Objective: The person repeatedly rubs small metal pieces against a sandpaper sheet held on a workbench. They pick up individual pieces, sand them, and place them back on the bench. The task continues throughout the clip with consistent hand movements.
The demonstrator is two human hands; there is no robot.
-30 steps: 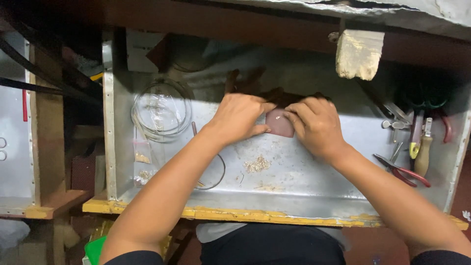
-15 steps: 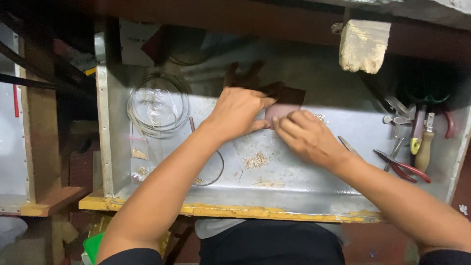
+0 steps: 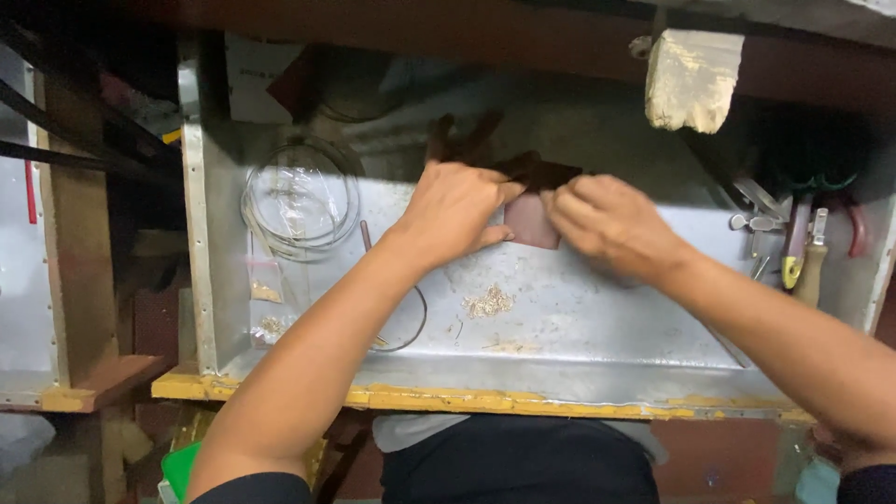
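While both hands pinch it, the small brown pad (image 3: 532,222) sits at 12 o'clock on the metal surface (image 3: 597,317). Left hand (image 3: 457,210) grips its left edge, right hand (image 3: 607,222) its right. Gold scraps (image 3: 488,301) lie at 6 o'clock of the pad.

We look down on a sheet-metal workbench tray (image 3: 597,327) with a riveted left wall and a chipped yellow wooden front edge (image 3: 467,399). A dark wooden beam (image 3: 448,28) crosses the top — a pale cloth (image 3: 693,79) hangs from it. Light is dim — shadow fills the recess behind.
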